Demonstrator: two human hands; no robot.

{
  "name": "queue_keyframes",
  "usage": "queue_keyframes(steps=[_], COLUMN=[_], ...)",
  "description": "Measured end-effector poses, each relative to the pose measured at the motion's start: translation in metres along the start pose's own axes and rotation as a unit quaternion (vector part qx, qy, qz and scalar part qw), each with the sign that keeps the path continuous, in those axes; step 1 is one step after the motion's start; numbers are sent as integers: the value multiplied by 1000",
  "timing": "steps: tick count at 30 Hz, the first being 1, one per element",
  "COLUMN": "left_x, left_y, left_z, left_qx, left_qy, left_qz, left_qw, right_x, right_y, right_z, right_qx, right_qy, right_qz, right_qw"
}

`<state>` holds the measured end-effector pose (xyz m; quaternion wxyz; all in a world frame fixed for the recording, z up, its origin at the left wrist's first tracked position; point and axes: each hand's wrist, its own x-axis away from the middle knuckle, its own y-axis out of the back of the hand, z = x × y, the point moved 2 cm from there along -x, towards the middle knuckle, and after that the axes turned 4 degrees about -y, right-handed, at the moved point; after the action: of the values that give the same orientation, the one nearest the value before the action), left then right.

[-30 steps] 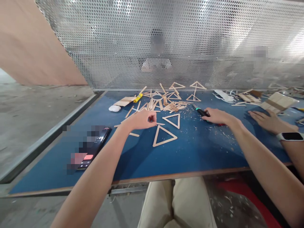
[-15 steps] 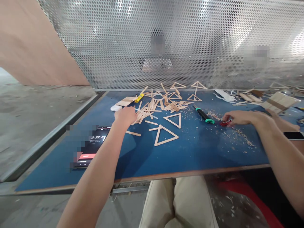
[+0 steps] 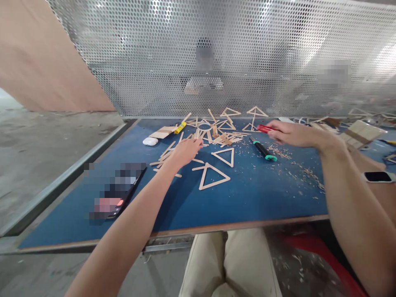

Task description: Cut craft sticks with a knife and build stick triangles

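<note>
My left hand (image 3: 187,150) reaches into the loose pile of wooden craft sticks (image 3: 165,156). Its fingers are pressed together at the tips, and what they hold, if anything, is hidden. My right hand (image 3: 286,133) is raised over the right part of the table, closed around a slim red tool (image 3: 265,129) whose end points left. Below it lies a black and green utility knife (image 3: 262,149). In front of the pile are two triangles made of sticks, a nearer one (image 3: 215,180) with an extra stick at its top and a farther one (image 3: 232,157).
A phone (image 3: 123,189) lies at the left, with a white case (image 3: 150,141) and a yellow tube (image 3: 180,128) beyond. A tape roll (image 3: 205,126) sits in the pile. Wood shavings (image 3: 312,177) are scattered at the right, near another person's arm with a watch (image 3: 378,177). A perforated metal panel (image 3: 247,62) stands behind.
My right hand has picked the red tool up off the table and carried it left and away from me. My left hand has moved right across the sticks, which lie shifted.
</note>
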<state>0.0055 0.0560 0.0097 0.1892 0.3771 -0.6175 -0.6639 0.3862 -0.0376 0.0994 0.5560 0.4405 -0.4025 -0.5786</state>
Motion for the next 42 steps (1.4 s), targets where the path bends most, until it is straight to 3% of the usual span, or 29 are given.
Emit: queue_keyframes(steps=[1, 2, 4, 5, 7, 9, 10, 14, 17, 21, 26, 29, 34, 42], left_x=[1, 3, 7, 9, 12, 13, 13, 11, 10, 10, 9, 8, 10, 10], left_y=[4, 8, 16, 19, 22, 22, 22, 19, 17, 17, 17, 16, 19, 21], left_z=[-1, -3, -7, -9, -10, -10, -10, -9, -10, -14, -26, -33, -42, -48], left_qx=[4, 9, 17, 20, 26, 34, 38, 56, 70, 83, 94, 97, 101, 118], left_qy=[13, 24, 40, 46, 56, 61, 62, 66, 65, 43, 1, -13, -11, -48], left_qz=[-14, -29, -54, -64, -80, -92, -97, -114, -120, -115, -97, -96, -121, -124], left_qw=[1000, 999, 998, 997, 995, 993, 993, 990, 988, 989, 991, 991, 987, 984], right_x=[3, 4, 3, -1, -13, -29, -36, -47, -44, -40, -41, -44, -48, -46], right_y=[-1, -2, -7, -12, -28, -54, -68, -115, -133, -144, -164, -172, -173, -171], right_z=[21, 40, 69, 78, 88, 93, 95, 103, 114, 128, 137, 136, 133, 132], right_qx=[-64, -112, -203, -263, -409, -503, -517, -489, -491, -534, -569, -581, -604, -598], right_qy=[57, 95, 141, 158, 178, 183, 169, 51, 53, 81, 106, 106, 94, 73], right_qz=[42, 35, -37, -81, -149, -133, -116, -139, -133, -81, 76, 136, 150, 147], right_qw=[995, 988, 968, 948, 882, 834, 831, 860, 860, 838, 812, 795, 777, 784])
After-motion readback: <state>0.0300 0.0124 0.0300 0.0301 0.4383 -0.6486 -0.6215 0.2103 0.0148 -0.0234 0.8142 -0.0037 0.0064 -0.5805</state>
